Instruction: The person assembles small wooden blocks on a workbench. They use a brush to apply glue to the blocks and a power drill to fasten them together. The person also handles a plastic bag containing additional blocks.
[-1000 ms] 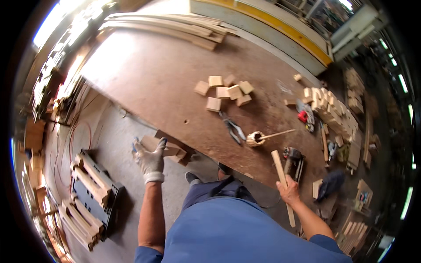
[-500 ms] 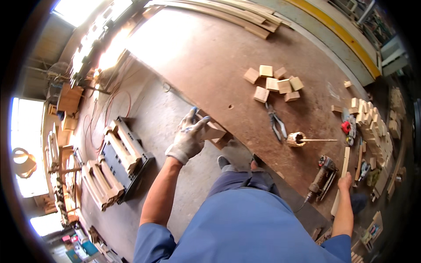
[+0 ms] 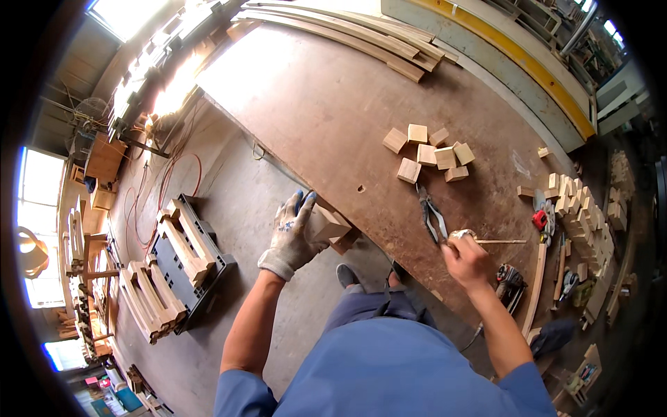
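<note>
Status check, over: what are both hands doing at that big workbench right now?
Left hand, gloved, grips a wooden block at the bench edge. Right hand, bare, closed on the glue pot's brush. Pliers beside it, not blocking.

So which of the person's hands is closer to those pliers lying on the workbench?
The right. The right hand is just beside the pliers, at a small pot with a stick. The gloved left hand holds a wooden block off the bench edge, farther away.
</note>
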A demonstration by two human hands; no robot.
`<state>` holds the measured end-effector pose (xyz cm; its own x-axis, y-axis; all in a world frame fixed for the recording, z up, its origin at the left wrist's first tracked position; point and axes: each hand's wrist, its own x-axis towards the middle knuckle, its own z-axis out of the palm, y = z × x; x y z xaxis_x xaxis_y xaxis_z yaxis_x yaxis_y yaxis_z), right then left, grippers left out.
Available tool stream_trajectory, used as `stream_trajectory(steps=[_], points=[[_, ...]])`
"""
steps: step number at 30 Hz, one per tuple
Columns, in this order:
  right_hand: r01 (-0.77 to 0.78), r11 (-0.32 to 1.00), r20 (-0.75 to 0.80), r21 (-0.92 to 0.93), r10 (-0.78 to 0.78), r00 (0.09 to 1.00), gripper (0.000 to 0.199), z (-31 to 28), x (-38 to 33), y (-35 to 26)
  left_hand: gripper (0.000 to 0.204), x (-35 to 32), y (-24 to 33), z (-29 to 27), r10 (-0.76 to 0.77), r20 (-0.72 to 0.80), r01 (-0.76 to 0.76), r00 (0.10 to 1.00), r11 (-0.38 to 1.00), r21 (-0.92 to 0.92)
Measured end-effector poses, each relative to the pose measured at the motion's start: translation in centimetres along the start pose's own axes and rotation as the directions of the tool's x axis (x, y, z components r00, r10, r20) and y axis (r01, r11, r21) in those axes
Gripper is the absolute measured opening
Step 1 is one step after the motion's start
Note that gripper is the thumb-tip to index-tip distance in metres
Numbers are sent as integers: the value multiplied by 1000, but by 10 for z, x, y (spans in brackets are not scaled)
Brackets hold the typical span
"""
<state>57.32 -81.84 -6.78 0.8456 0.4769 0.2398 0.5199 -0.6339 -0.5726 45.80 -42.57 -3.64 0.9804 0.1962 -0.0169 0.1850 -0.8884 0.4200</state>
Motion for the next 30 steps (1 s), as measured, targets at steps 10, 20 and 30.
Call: stream_trajectory(steps=[10, 20, 30], points=[[-30, 920, 212, -391, 122, 970, 70, 148, 156, 49, 96, -44, 52, -3, 79, -281, -90, 957, 996, -27], [-194, 922, 244, -334, 284, 927, 66, 154, 174, 62, 56, -56, 111, 68, 198, -138, -236, 970, 899, -368], [-717, 270, 710, 643, 141, 690, 60, 57, 60, -28, 67, -11, 112, 106, -193, 308, 340, 931, 162, -926]])
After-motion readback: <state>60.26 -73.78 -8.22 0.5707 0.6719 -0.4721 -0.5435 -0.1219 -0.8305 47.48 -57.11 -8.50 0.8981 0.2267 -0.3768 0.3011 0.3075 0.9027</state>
